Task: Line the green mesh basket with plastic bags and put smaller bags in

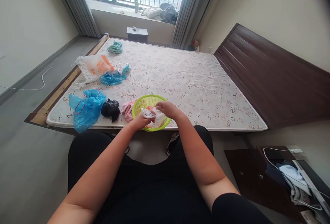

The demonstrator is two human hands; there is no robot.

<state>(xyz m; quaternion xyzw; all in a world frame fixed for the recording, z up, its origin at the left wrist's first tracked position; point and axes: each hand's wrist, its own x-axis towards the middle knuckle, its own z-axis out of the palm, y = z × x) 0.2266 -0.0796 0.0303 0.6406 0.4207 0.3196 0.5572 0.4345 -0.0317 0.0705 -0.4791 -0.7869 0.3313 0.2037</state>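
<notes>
A yellow-green plastic basket (139,100) stands at the mattress's near edge, with white and orange plastic bags (158,119) inside. Over its left side, my left hand (141,120) is closed on a crumpled white plastic bag (147,113). My right hand (167,109) reaches over the right side of the basket, its fingers bent at the white plastic; whether they pinch something there is too small to make out. Left of the basket lie a pink cloth (128,110), a knotted black plastic bag (110,108) and a blue plastic bag (89,108) with red handles.
Farther back on the mattress (180,76) are another blue bag (113,76), a white bag with orange print (95,66) and a teal cloth (115,47). A dark headboard (270,65) rises at right. An open nightstand (257,169) stands at lower right.
</notes>
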